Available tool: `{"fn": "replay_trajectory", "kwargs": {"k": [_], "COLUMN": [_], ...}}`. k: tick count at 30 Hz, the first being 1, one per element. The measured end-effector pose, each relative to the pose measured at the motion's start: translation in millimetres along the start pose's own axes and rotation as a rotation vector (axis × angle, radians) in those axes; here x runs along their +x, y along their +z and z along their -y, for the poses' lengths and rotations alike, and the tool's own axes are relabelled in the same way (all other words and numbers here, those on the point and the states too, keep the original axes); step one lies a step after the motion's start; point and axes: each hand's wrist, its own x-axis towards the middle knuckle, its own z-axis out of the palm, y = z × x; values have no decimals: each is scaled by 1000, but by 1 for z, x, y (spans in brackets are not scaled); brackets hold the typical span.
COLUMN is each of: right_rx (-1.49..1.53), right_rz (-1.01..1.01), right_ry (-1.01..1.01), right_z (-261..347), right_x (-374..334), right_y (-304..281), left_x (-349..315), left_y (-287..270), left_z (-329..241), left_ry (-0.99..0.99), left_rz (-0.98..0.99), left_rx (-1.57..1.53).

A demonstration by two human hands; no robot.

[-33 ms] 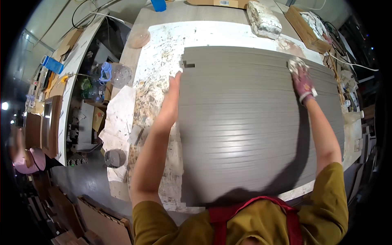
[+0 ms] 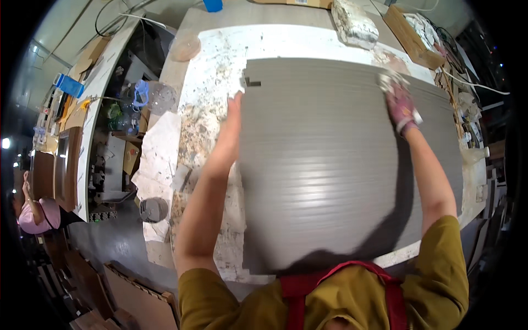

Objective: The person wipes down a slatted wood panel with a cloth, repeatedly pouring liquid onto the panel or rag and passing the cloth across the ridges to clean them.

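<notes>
A large grey-brown panel (image 2: 330, 143) with fine ridges lies flat in front of me, a small notch cut near its far left corner. Along its left edge my left hand (image 2: 234, 118) is bare, fingers stretched out straight against the side. My right hand (image 2: 402, 110) wears a purple glove with a pale cuff. Under its fingers a crumpled white cloth (image 2: 393, 82) is pressed onto the panel's far right part; the cloth is blurred by motion.
A stained white sheet (image 2: 206, 60) covers the worktable beneath the panel. On the left are a clear plastic jug (image 2: 163, 99) and a grey round container (image 2: 153, 210). A white-spattered block (image 2: 355, 25) and a wooden box (image 2: 412, 36) stand behind. A person in pink (image 2: 41, 215) is far left.
My right hand has slid with the cloth a little to the left across the panel. My left hand stays at the panel's left edge.
</notes>
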Motion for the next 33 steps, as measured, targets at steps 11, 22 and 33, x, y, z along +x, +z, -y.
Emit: {"fn": "replay_trajectory", "kwargs": {"k": [11,22,33], "right_rx": [480,-49,328], "right_rz": [341,246,286], "right_ry": [-833,-59,-283], "right_z": [259,48,104], "right_x": [-110,-117,-208], "right_y": [-103,-80,-143], "left_x": [-29,-107,-244], "left_y": [-18,24,-17], "left_z": [11,43,16], "left_ry": [-116,75,-136], "left_rz": [-236,-272,-37], "left_rx": [31,623,721]}}
